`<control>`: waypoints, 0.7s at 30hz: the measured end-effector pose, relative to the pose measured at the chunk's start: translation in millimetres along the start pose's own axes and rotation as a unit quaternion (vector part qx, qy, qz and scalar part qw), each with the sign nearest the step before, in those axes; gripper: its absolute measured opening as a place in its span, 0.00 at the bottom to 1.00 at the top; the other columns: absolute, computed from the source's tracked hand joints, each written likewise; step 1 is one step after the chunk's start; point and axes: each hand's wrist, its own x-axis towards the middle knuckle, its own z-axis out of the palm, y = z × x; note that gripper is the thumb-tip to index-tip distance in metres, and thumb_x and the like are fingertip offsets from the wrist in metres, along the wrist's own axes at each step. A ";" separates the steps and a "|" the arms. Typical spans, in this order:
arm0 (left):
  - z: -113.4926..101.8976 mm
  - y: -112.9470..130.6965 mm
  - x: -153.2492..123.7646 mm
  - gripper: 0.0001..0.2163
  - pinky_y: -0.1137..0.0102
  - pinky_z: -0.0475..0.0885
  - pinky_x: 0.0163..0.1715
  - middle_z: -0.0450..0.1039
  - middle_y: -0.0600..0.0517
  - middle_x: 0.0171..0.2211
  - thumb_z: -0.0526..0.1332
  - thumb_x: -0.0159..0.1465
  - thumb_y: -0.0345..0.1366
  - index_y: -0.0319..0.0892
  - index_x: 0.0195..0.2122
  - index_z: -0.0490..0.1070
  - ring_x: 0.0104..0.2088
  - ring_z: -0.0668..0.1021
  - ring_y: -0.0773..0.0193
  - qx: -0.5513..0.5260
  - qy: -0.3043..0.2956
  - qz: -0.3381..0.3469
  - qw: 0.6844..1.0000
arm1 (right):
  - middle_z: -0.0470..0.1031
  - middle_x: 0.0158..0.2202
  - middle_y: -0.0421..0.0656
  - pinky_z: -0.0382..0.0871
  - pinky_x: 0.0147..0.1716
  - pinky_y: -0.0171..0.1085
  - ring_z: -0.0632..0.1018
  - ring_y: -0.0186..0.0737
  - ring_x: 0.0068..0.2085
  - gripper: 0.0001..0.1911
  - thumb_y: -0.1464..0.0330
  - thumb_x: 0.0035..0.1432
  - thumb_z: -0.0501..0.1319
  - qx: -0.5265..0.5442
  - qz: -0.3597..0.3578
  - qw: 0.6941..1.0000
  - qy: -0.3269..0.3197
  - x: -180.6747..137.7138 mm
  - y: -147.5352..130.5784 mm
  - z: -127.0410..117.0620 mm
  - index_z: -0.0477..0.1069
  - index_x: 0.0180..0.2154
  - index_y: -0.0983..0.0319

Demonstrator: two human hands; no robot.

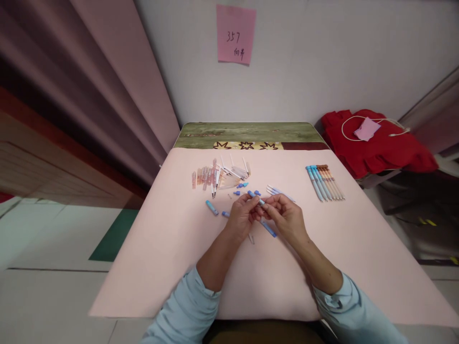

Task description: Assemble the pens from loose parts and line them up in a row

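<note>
A pale grey wall [322, 57] was seen behind a table covered by a smooth pale pink sheet [172, 263], and the left side was filled by a mauve folded curtain [118, 71]. At the table's far end, a strip of green wood-patterned surface [201, 130] was left uncovered by the sheet. To the right, a red ruffled cloth [394, 153] was topped by a thin white cable and a small pink paper slip [367, 129].

The left hand [241, 212] and the right hand [287, 215] were held close together over the sheet. A narrow blue plastic pen part [252, 194] was gripped between them, above the middle of the table; whether it was one piece or two joined could not be told. The left thumb and fingers were pinched closed on its blue end, and the right ones were closed about its paler end.

On the wall, a pink paper note [235, 36] was marked "357". Blue-topped and brown-topped pens [324, 183] were laid side by side at the right. Clear patterned barrels [205, 177] and slim white refills [216, 181] were heaped at the left. A light-blue plastic tube [211, 207] was placed near the left hand, and a darker blue tube [268, 229] was partly covered by the right hand.
</note>
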 end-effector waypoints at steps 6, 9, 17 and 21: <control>-1.7 9.2 1.7 0.03 0.86 0.67 0.17 0.78 0.46 0.32 0.61 0.65 0.27 0.31 0.36 0.73 0.20 0.73 0.78 -0.160 0.075 -0.076 0.981 | 0.76 0.26 0.41 0.73 0.29 0.34 0.77 0.36 0.27 0.15 0.55 0.56 0.66 -0.043 -0.026 0.997 0.052 1.6 -0.3 -3.4 0.71 0.33 0.61; -1.9 20.2 1.4 0.07 0.87 0.68 0.18 0.77 0.46 0.34 0.55 0.69 0.27 0.31 0.38 0.72 0.21 0.72 0.79 -0.238 0.095 -0.058 0.965 | 0.76 0.27 0.42 0.72 0.28 0.33 0.76 0.35 0.26 0.17 0.54 0.58 0.64 -0.057 -0.026 0.997 0.053 2.8 0.4 -5.5 0.71 0.32 0.61; 0.3 33.2 -1.6 0.08 0.88 0.67 0.17 0.76 0.46 0.34 0.51 0.71 0.28 0.32 0.39 0.69 0.20 0.71 0.80 -0.294 0.099 -0.047 0.950 | 0.68 0.19 0.37 0.61 0.20 0.31 0.67 0.32 0.20 0.16 0.55 0.60 0.62 -0.247 -0.066 0.965 -0.061 1.4 1.0 -11.1 0.70 0.29 0.60; -2.4 34.2 0.4 0.07 0.88 0.67 0.16 0.76 0.46 0.34 0.52 0.71 0.28 0.32 0.39 0.69 0.20 0.71 0.80 -0.274 0.102 -0.036 0.956 | 0.67 0.19 0.36 0.57 0.22 0.32 0.65 0.31 0.21 0.16 0.56 0.60 0.61 -0.359 -0.112 0.923 -0.083 3.8 -7.5 -22.3 0.71 0.26 0.60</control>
